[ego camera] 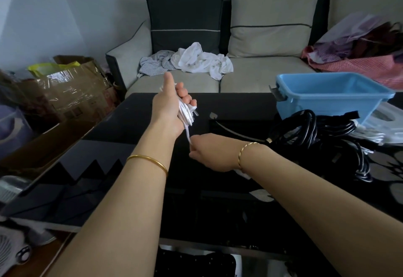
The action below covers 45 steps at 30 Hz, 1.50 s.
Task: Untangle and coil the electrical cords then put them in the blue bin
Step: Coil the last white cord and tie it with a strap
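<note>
Centrally, above a dark glass table [231,106], a coiled bundle of white cord [185,113] is gripped in the left hand [169,107], with the thumb raised and the fingers curled round the loops. One loose strand is drawn down from the bundle to the right hand [210,152], where it appears to be pinched, though the fingertips are hidden behind the back of the hand. A gold bangle is worn on each wrist.

To the right, a blue bin [316,107] is set near the table's far edge, its mouth open upward. A heap of black cords [316,131] is piled just in front of it, touching its near wall and spreading toward the right edge. Between the hands and that heap, a bare stretch of tabletop is left open. Beyond the far edge, a sofa [174,82] is seen with a crumpled white cloth [200,60] on its seat. A cardboard box [72,90] is stood beside the table's left edge.
</note>
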{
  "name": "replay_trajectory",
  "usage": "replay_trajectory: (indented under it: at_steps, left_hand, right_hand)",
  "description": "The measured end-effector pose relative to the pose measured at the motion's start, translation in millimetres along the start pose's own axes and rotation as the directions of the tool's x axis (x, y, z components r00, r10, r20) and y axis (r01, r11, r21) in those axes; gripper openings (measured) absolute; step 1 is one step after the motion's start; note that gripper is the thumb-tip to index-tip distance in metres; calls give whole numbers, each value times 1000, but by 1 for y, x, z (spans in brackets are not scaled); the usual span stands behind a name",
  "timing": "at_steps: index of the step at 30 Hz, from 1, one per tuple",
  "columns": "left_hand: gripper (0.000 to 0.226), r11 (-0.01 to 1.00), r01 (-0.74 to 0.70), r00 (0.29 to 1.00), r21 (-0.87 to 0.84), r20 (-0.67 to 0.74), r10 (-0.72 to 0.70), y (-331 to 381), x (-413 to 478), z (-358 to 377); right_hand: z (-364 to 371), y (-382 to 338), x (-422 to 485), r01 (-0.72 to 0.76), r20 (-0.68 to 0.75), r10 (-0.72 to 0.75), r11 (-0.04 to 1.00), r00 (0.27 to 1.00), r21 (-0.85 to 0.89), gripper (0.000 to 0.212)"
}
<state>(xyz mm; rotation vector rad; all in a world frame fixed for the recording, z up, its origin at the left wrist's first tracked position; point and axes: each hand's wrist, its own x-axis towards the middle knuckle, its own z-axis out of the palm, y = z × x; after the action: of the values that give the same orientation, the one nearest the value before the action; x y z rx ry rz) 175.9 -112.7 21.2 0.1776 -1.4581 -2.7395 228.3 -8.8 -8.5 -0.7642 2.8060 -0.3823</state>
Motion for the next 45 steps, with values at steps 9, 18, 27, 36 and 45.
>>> replay_trajectory:
  at_steps: [9, 18, 27, 36, 45]
  left_hand:
    - [57, 504, -325, 927, 800, 376, -1, -16, -21, 5]
    - [75, 798, 53, 673, 600, 569, -472, -26, -33, 41]
    - [67, 725, 275, 524, 632, 534, -664, -73, -57, 111]
    - [22, 758, 110, 615, 643, 555, -560, -131, -81, 166]
    - [25, 793, -66, 755, 606, 549, -357, -184, -91, 207]
  right_hand:
    - [-59, 14, -43, 8, -487, -67, 993, 871, -122, 10]
    - [-57, 70, -69, 247, -631, 61, 888, 773, 389, 19]
    - [-41, 118, -129, 196, -636, 300, 784, 711, 589, 12]
    - [-21, 178, -184, -22, -595, 646, 687, 478, 727, 14]
    - [-18, 208, -216, -68, -569, 728, 636, 381, 769, 34]
